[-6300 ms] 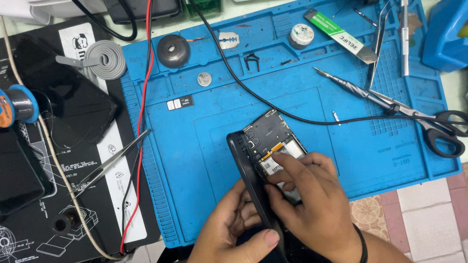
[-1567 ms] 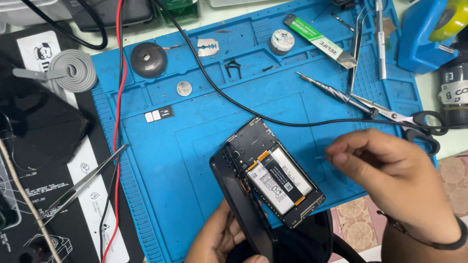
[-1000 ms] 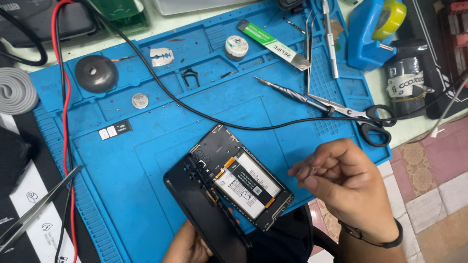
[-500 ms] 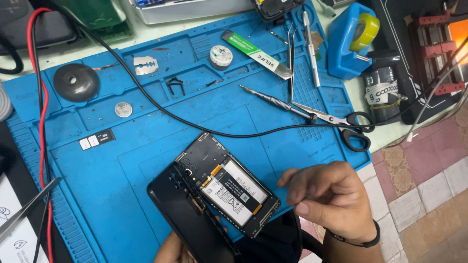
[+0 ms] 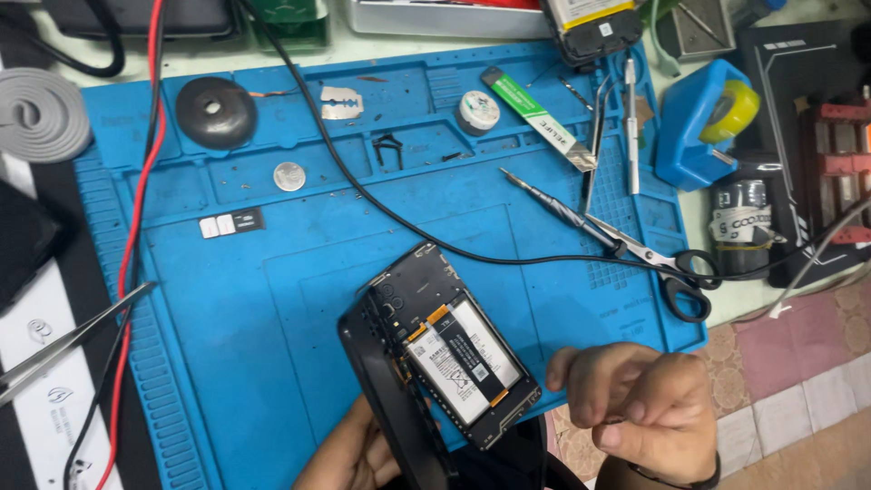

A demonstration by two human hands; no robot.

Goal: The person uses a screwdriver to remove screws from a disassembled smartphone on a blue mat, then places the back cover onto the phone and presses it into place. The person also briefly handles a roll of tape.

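Right hand [image 5: 646,404]: curled into a loose fist just off the phone's lower right corner, thumb and forefinger pinched together. Something very small may sit in the pinch; too small to tell what.
Left hand [image 5: 349,454]: low in the head view, wrapped under the opened phone [image 5: 454,349] and gripping it from below, fingers mostly hidden behind the black back cover [image 5: 386,408].
Phone: back off, tilted, held over the near edge of the blue work mat [image 5: 272,299]. Battery [image 5: 463,363] with white label and black strip sits seated in the frame. Camera end points away from the person.
Back cover: hinged aside on the left edge of the phone, touching it, not fully free.
Black cable [image 5: 508,259]: runs across the mat just behind the phone's top corner.
Nearby tools: scissors [image 5: 653,259] to the right on the mat; tweezers [image 5: 63,340] well apart on the left; coin [image 5: 289,176] and razor blade [image 5: 342,102] further back.
Handling judgement: keep the left grip steady and the phone level so nothing slides out. Keep the pinch over the mat, not over the tiled floor [image 5: 798,363] at right, since a dropped small part would be hard to find there. Mind the cable near the top corner.
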